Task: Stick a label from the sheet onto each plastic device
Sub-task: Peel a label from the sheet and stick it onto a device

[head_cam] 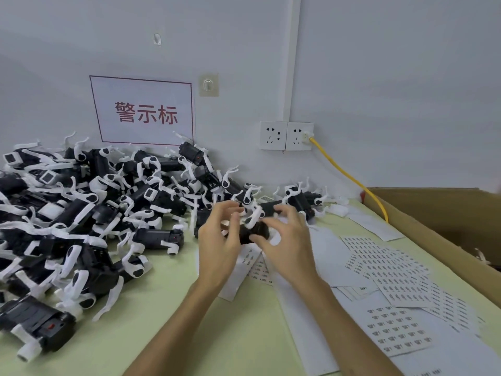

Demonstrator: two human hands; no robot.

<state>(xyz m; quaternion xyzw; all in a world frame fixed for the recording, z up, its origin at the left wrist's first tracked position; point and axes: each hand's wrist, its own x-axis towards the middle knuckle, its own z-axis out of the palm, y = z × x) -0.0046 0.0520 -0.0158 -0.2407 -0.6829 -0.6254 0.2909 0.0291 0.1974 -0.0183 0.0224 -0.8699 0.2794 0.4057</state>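
Together, left hand (220, 241) and right hand (286, 241) grip one black device (257, 230).

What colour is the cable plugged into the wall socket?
Yellow; the cable shows best in the head view, running from the white wall socket.

The devices (81, 213) are matt black plastic with smooth white plastic clips. The worktop (141, 299) is smooth, matt pale green. The sheets (398, 329) at lower right are white paper; the box (423, 204) is matt brown cardboard. The cable (349, 175) has a yellow plastic sheath.
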